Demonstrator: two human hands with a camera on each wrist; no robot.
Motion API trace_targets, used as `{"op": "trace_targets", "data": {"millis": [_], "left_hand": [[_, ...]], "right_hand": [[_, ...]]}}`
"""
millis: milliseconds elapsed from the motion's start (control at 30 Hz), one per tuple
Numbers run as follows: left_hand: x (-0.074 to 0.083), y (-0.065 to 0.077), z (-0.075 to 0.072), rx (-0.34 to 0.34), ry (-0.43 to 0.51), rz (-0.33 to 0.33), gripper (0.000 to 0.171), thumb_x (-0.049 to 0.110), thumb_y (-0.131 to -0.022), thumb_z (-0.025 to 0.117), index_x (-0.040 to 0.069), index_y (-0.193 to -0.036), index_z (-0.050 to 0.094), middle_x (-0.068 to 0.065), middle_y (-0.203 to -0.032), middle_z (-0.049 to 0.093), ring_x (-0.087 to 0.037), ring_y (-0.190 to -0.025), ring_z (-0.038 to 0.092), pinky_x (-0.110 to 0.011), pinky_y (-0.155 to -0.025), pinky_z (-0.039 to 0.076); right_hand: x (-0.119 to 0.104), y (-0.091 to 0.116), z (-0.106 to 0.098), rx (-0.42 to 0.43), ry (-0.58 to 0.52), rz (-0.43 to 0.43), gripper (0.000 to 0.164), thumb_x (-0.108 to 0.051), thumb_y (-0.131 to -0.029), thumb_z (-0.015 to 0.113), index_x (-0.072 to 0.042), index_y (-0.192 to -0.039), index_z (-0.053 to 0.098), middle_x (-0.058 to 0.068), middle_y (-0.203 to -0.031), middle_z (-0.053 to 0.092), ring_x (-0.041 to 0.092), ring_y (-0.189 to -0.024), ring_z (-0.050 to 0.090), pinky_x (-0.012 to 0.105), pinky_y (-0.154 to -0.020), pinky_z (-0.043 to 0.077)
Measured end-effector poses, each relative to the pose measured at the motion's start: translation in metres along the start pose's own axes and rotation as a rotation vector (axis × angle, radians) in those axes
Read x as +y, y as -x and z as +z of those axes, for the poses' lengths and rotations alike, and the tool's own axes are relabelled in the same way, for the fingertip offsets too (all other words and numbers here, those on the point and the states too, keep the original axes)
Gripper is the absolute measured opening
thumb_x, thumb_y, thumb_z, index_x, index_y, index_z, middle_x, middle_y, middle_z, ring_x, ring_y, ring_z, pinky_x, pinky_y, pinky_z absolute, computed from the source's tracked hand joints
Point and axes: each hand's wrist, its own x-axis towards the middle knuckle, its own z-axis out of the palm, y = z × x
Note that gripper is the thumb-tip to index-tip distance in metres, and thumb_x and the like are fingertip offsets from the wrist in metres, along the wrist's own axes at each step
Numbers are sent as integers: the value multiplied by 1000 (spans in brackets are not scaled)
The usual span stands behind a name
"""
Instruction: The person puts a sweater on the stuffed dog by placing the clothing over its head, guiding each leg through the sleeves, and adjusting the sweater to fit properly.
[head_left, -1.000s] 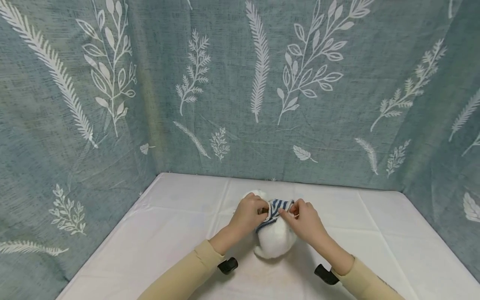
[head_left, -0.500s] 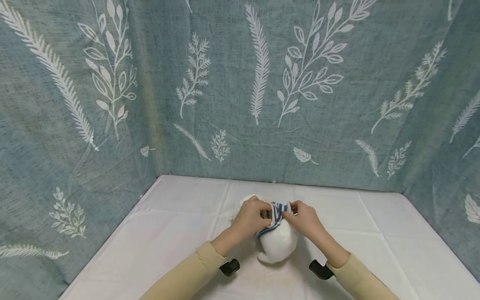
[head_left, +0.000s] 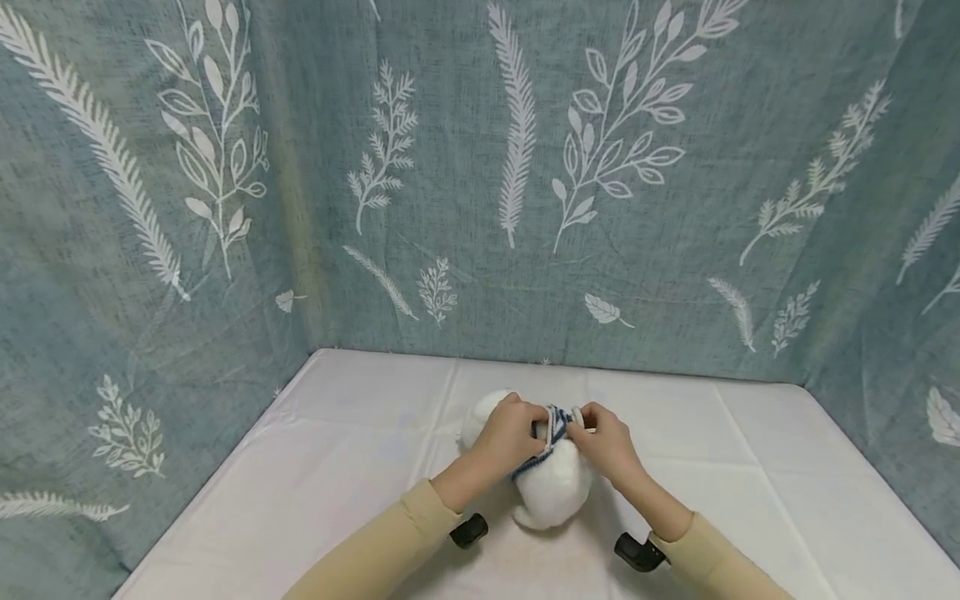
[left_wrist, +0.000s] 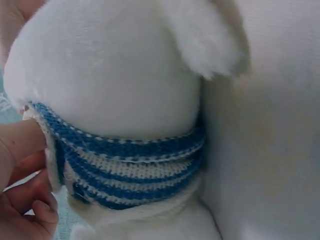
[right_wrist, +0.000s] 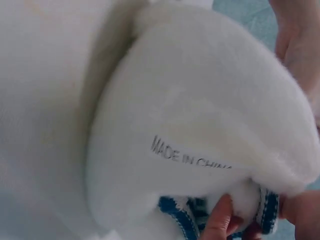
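A white plush toy (head_left: 553,487) lies on the table, dressed in a knitted sweater (left_wrist: 135,172) with blue and white stripes. My left hand (head_left: 510,433) pinches one edge of the knit from the left side. Opposite it, my right hand (head_left: 603,437) pinches the knit between thumb and fingers. Between the hands the striped cloth looks narrow and bunched. In the left wrist view the sweater wraps the toy's middle, its blue hem against the smooth fur. Printed lettering (right_wrist: 190,156) shows on the toy in the right wrist view. My left hand covers part of the toy's far end.
A white cloth covers the table (head_left: 360,433). Behind and beside it hangs a blue-green curtain (head_left: 457,167) with white leaf patterns. Black wrist-worn devices (head_left: 469,531) jut out beneath both forearms.
Both hands and the toy have come slightly nearer to me. The striped knit between the hands has bunched narrower, and more of the toy's white far end shows left of my left hand.
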Motion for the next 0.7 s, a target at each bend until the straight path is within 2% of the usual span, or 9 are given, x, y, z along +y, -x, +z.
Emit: {"op": "trace_targets", "data": {"millis": [200,300,467,533,600,700], "left_hand": [[1,1,-2,0,-40,22,21,9,-73,80,12,-93,74,-2,-86,71,-12,-75,47,-22,-68,44],[-3,3,0,31,-28,61,19,7,-71,79,11,-89,72,-2,-81,69,-13,-74,48,-22,-67,44],[-6,3,4,62,17,115,14,6,-72,73,11,-85,71,-1,-79,69,-10,-70,45,-20,-66,42],[-7,3,5,61,27,124,12,7,-73,72,11,-84,71,0,-78,68,-9,-68,44,-18,-64,41],[-7,4,5,64,35,120,10,7,-74,71,11,-83,70,0,-77,66,-8,-66,43,-18,-62,40],[-7,5,4,85,35,111,10,7,-73,73,11,-81,69,0,-75,65,-9,-65,43,-18,-60,39]], "right_hand": [[-2,-2,2,6,-77,0,12,-12,-90,56,-4,-98,59,16,-105,65,20,-85,65,32,-67,52],[0,-3,2,-10,-126,1,11,-9,-90,55,-2,-99,59,15,-102,66,14,-77,64,33,-68,55],[5,-4,-6,-44,-143,11,10,-5,-90,54,0,-99,58,16,-99,67,15,-74,66,34,-70,57],[7,-4,-10,-67,-125,14,11,-3,-90,53,1,-100,57,16,-99,66,17,-75,67,34,-71,57],[7,-4,-13,-80,-56,-11,13,-4,-89,55,1,-101,56,15,-97,64,19,-76,66,35,-71,56],[6,-2,-16,-44,73,-129,20,-6,-85,61,0,-102,53,14,-97,60,21,-82,63,35,-72,54]]}}
